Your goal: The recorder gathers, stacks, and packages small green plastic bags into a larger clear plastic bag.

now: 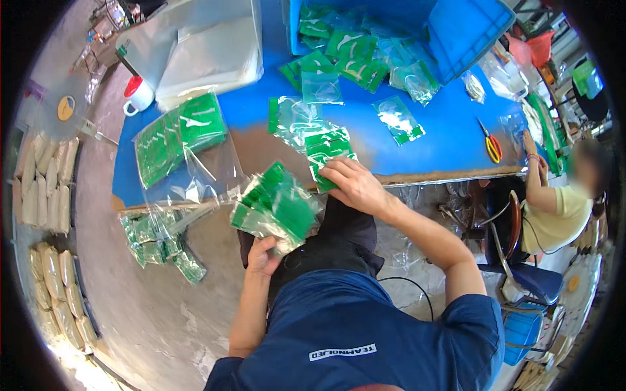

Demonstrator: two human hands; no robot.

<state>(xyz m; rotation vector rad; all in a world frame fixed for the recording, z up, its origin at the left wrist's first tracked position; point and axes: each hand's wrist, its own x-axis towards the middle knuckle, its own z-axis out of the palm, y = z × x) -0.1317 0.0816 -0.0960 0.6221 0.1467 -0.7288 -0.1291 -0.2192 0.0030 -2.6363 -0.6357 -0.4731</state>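
My left hand (263, 257), low in front of my lap, is closed on the lower end of a stack of green and see-through plastic packets (279, 203). To its right, at the table's front edge, my right hand (357, 185) has its fingers bent over a green packet (324, 144) and grips its near end. Just behind that lies a see-through packet (295, 116), partly overlapped by it. Another loose packet (398, 120) lies farther right. On the left of the table, a large see-through bag (179, 140) holds rows of green packets.
A blue crate (456, 39) spills packets at the back. Plastic sheets (212, 55) and a white mug (138, 96) stand back left. Scissors (491, 144) lie right. More packets (163, 244) hang below the table's left edge. A seated person (557, 208) works at the right.
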